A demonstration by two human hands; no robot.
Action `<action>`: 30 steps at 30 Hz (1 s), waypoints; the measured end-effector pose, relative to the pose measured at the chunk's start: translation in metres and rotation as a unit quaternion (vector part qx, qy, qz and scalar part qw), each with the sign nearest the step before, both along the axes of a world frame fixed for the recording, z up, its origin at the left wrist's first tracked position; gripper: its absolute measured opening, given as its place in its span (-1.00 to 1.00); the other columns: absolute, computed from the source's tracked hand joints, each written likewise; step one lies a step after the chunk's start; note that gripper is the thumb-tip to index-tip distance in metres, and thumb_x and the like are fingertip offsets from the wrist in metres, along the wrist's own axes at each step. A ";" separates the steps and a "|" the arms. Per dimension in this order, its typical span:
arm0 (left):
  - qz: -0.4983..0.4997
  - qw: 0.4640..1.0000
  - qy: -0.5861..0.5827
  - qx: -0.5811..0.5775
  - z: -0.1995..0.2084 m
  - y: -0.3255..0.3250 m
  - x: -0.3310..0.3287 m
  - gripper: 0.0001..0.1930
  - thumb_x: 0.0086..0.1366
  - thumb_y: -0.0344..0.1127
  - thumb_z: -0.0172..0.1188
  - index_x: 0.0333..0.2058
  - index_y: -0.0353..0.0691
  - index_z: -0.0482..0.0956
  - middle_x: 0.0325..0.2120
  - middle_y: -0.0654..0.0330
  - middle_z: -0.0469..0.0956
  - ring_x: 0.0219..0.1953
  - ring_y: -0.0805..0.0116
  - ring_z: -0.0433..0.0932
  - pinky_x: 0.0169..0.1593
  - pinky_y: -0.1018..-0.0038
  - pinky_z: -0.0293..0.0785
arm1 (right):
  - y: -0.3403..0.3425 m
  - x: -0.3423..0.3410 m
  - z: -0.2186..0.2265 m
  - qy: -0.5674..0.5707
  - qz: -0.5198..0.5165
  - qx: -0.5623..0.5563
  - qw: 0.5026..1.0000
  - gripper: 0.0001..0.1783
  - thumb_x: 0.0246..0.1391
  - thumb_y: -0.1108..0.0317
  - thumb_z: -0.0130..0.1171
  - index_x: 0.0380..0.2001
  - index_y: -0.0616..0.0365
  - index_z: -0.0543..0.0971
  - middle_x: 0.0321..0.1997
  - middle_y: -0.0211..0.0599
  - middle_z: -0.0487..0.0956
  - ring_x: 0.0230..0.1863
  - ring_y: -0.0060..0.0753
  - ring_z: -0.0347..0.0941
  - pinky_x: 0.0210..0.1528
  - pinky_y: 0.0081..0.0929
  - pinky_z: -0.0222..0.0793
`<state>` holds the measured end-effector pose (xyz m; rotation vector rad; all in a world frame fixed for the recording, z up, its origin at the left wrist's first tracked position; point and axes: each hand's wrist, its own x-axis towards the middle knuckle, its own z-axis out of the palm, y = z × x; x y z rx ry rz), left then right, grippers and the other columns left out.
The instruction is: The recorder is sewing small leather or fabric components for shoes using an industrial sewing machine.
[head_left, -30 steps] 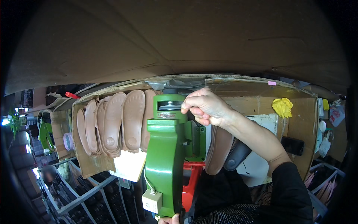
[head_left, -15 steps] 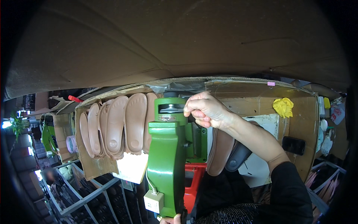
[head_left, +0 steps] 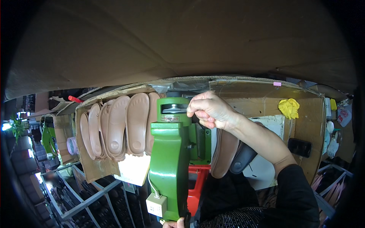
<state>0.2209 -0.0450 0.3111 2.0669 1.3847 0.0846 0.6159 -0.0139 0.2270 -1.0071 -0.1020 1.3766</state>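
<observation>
A green machine (head_left: 171,163) with a long arm stands before me, a grey metal wheel (head_left: 174,108) in the slot of its far head. At the right edge of that wheel is my right hand (head_left: 207,110), its thumb and fingers closed together. What lies between these fingertips is hidden. Only the thumb and part of a finger of my left hand (head_left: 175,223) show at the lower edge, closed against the near end of the machine; the rest is cut off. Right of the machine lie brown shoe soles (head_left: 225,154) and a black sole (head_left: 242,159), partly behind my right forearm.
Several brown soles (head_left: 118,127) stand in a row on the left inside a cardboard enclosure (head_left: 304,133). A yellow cloth (head_left: 289,108) and a black phone (head_left: 299,147) lie on the right. Below the machine is a red stool (head_left: 194,190). Metal racks (head_left: 91,199) stand left.
The view has shifted very slightly. Both hands stay in the same places on and by the machine, with no clear change of grip.
</observation>
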 end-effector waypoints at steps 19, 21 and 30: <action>0.024 0.999 0.001 -0.024 -0.011 0.004 -0.017 -0.88 0.10 -0.44 0.24 -0.52 -0.28 0.46 -0.70 0.21 0.43 -0.70 0.55 0.33 -0.61 0.60 0.26 | 0.005 -0.002 0.002 -0.002 -0.013 -0.006 1.000 -0.83 -0.08 0.47 0.04 -0.59 0.41 0.45 -0.88 -0.52 0.22 -0.94 -0.76 0.05 -0.94 -0.71 0.00; -0.017 1.000 -0.015 0.005 -0.015 0.007 -0.021 -0.86 0.10 -0.43 0.24 -0.54 -0.28 0.45 -0.72 0.20 0.43 -0.72 0.55 0.32 -0.64 0.59 0.25 | 0.005 -0.001 0.002 -0.001 -0.013 0.000 1.000 -0.83 -0.07 0.47 0.03 -0.59 0.42 0.46 -0.88 -0.52 0.22 -0.94 -0.75 0.06 -0.93 -0.71 0.01; 0.224 0.973 -0.060 -0.002 0.008 -0.026 0.041 -0.70 0.03 -0.49 0.26 -0.75 -0.25 0.32 -0.85 0.23 0.35 -0.82 0.60 0.27 -0.77 0.55 0.14 | -0.020 -0.011 -0.004 0.053 -0.020 0.042 0.998 -0.85 -0.06 0.45 0.04 -0.57 0.36 0.46 -0.85 -0.52 0.20 -0.88 -0.74 0.05 -0.85 -0.67 0.05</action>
